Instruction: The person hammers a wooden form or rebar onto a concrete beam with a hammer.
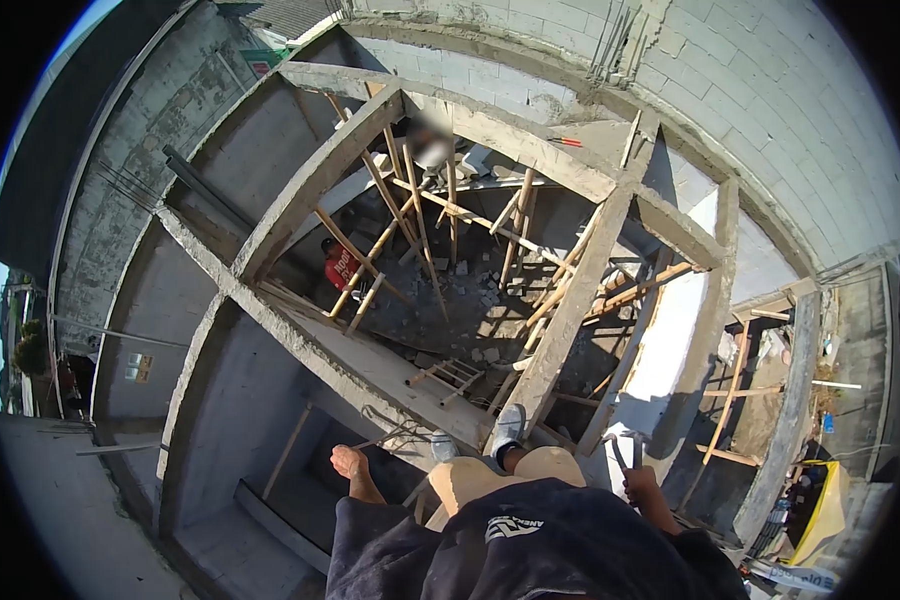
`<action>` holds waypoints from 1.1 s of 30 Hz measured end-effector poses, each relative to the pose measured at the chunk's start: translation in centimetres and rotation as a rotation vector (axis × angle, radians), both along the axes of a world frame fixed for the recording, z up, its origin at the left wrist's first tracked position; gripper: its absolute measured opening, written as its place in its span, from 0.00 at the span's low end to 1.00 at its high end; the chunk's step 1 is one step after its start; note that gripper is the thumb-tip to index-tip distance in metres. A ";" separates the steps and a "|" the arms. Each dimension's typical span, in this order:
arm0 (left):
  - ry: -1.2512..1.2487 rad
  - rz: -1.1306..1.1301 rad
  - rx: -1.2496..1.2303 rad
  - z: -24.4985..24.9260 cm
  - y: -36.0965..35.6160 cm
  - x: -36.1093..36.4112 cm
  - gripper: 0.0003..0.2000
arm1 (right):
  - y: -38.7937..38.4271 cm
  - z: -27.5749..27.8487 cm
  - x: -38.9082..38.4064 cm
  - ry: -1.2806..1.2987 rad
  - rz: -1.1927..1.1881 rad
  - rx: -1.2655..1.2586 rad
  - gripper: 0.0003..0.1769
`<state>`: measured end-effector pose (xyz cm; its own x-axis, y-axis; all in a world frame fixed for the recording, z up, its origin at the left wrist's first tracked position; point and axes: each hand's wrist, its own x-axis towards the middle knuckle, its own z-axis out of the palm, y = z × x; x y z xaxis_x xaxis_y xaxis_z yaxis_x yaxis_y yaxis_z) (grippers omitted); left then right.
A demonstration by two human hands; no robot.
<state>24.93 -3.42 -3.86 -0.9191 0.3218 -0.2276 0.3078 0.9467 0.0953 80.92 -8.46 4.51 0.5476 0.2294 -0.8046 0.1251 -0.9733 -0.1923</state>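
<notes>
Out to the left, my left hand (350, 462) is held over the space beside the beam, fingers curled in and nothing showing in them. My right hand (642, 486) is closed round a dark, bar-like tool (619, 455), which points forward over a pale white surface (625, 447). My feet, in grey footwear (510, 425), stand on narrow concrete beams (560, 345) high above the floor.
Concrete beams (320, 350) cross around open drops. Bamboo props (425, 235) and a small wooden ladder (450, 378) stand below. A person in a red shirt (340, 265) is down there; another is at the far beam. Red-handled pliers (567, 142) lie on the far ledge.
</notes>
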 end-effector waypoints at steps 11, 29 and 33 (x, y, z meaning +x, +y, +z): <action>-0.076 0.042 -0.066 1.1 0.1 -0.1 0.07 | 29.6 6.3 -0.5 -0.392 0.659 0.648 0.29; -0.045 -0.047 -0.139 0.0 0.0 -3.0 0.06 | -2.2 -6.4 5.6 -0.167 0.451 -0.110 0.23; -0.055 -0.010 -0.104 -0.9 -0.3 -4.1 0.06 | -6.0 -6.1 8.1 -0.385 0.465 -0.074 0.19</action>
<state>20.80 -3.71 -4.80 -0.9012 0.3029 -0.3100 0.3144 0.9492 0.0133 89.06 -14.44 -1.56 0.6578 0.4658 -0.5919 0.5879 -0.8087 0.0170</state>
